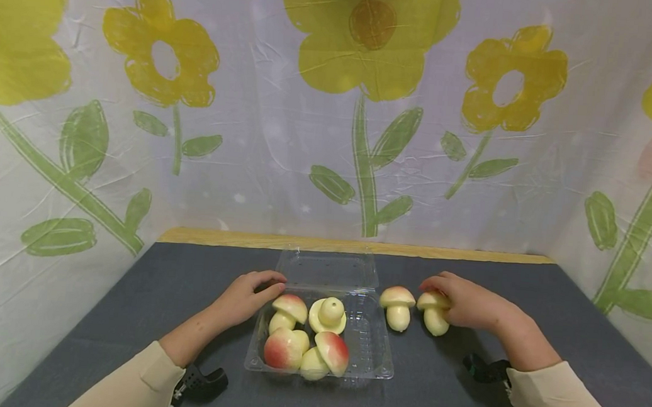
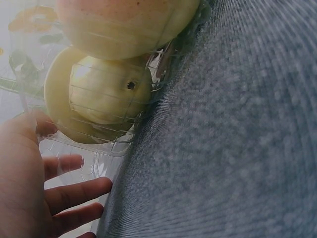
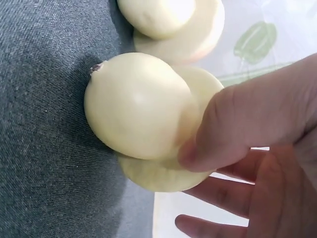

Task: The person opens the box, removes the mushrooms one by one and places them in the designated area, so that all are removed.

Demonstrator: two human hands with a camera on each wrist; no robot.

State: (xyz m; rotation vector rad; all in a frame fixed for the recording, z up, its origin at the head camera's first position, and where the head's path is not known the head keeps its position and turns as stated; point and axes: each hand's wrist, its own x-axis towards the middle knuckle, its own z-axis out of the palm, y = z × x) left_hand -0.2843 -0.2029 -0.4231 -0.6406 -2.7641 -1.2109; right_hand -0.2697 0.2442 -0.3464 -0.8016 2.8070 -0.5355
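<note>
Right hand point(image 1: 469, 305) grips a mushroom point(image 1: 435, 314), a second mushroom point(image 1: 397, 308) beside it on the worktop point(image 1: 125, 315) — left hand point(image 1: 244, 300), grip wide, fingers spread, is at the box point(image 1: 367, 332).

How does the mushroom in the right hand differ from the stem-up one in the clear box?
The held mushroom is outside the clear box; the stem-up mushroom sits inside it. The right hand pinches the held mushroom, while the stem-up mushroom is not held. The held mushroom's stem points to the near side; the stem-up mushroom's stem points upward. Both have pale yellow stems and wider caps.
</note>
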